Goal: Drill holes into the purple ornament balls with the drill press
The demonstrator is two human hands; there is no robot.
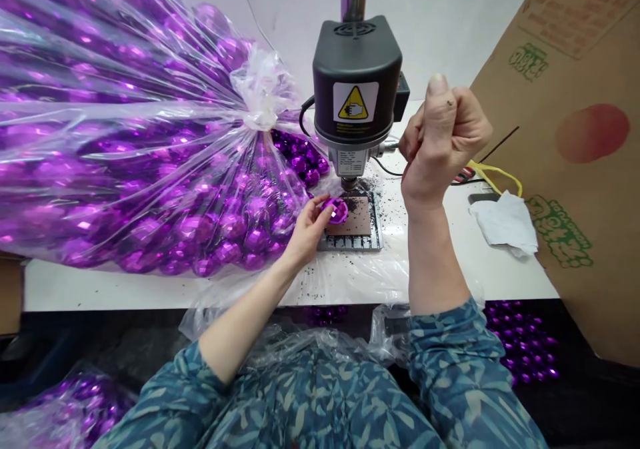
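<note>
My left hand [311,230] pinches a shiny purple faceted piece [335,210], round with a rim, over the left part of the press base. A brown board [356,222] lies on the grey metal base plate [375,244], strewn with dark flecks. Above it hangs the dark head of a bench press [357,76] with a yellow hand-warning label. My right hand [445,132] is closed in a fist, thumb up, at the lever [391,147] on the press's right side. The part of the lever inside the fist is hidden.
A big tied clear bag [150,189] of purple faceted balls fills the left of the white table [515,279]. Loose purple pieces [306,159] lie behind the press. At right stand a cardboard box [575,169], a white cloth [505,224] and a yellow cord [500,172].
</note>
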